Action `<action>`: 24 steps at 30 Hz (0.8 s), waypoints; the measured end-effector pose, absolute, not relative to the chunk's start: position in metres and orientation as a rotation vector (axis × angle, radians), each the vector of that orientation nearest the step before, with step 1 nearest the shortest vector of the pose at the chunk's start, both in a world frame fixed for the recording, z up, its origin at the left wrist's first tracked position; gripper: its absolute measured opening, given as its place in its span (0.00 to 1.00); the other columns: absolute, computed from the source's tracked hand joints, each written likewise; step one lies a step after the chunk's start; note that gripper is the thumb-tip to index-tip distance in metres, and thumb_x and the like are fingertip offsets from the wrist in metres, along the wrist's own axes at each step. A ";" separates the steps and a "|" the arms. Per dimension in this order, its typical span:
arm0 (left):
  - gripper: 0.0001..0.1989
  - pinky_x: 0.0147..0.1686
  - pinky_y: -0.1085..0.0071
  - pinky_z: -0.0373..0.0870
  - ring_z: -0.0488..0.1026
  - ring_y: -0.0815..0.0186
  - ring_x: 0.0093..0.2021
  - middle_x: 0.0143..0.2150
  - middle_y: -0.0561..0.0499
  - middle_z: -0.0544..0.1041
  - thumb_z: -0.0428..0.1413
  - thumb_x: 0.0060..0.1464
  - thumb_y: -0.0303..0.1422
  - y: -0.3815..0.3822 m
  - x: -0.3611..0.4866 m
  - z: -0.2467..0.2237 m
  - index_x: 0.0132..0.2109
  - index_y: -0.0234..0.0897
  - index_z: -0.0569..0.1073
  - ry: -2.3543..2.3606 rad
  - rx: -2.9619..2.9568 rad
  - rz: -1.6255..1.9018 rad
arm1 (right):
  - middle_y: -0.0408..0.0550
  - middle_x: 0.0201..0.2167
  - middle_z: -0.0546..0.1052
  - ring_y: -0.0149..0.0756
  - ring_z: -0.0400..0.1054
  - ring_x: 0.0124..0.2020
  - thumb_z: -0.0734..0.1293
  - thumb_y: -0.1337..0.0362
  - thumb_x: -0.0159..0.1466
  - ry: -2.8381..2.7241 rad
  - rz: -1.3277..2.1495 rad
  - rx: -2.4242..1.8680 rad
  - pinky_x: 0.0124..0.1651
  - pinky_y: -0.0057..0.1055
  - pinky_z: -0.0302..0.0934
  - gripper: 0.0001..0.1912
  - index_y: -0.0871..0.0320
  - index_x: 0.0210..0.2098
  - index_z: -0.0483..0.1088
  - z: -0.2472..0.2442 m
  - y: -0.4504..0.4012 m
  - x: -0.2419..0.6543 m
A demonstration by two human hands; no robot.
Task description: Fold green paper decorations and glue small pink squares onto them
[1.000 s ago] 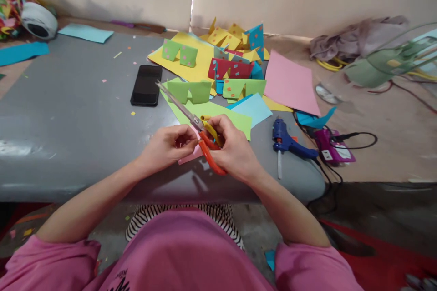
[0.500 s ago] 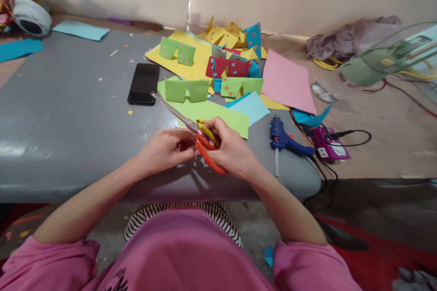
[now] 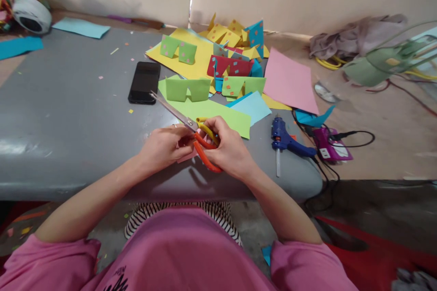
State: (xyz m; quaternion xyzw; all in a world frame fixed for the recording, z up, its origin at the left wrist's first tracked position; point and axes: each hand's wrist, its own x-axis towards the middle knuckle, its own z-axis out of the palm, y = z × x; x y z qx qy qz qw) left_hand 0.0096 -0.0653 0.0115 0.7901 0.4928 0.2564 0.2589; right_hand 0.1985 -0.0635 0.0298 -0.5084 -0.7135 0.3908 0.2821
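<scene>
Scissors with orange and yellow handles hang in my right hand, their blades pointing up and left toward the black phone. My left hand has its fingers closed on a small piece of pink paper, partly hidden by the fingers. The fingertips of both hands meet around this paper. Just beyond them lies a light green sheet, with a folded green paper shape standing at its upper edge. Another green shape with orange spots stands to its right.
A blue glue gun lies right of my hands, beside a purple power socket with black cables. Behind are a pink sheet, yellow paper and a red spotted shape. A green lamp stands at the right.
More of the pink paper shows below my left fingers. The scissors and my right hand have shifted slightly left, and the view has moved a little.
</scene>
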 end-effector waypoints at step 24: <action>0.07 0.29 0.75 0.67 0.71 0.71 0.27 0.30 0.53 0.79 0.59 0.55 0.36 -0.073 0.014 0.021 0.36 0.37 0.76 1.259 1.876 0.981 | 0.35 0.28 0.70 0.28 0.66 0.29 0.74 0.56 0.53 -1.309 1.414 -1.138 0.33 0.28 0.62 0.22 0.51 0.38 0.58 0.009 -0.063 0.190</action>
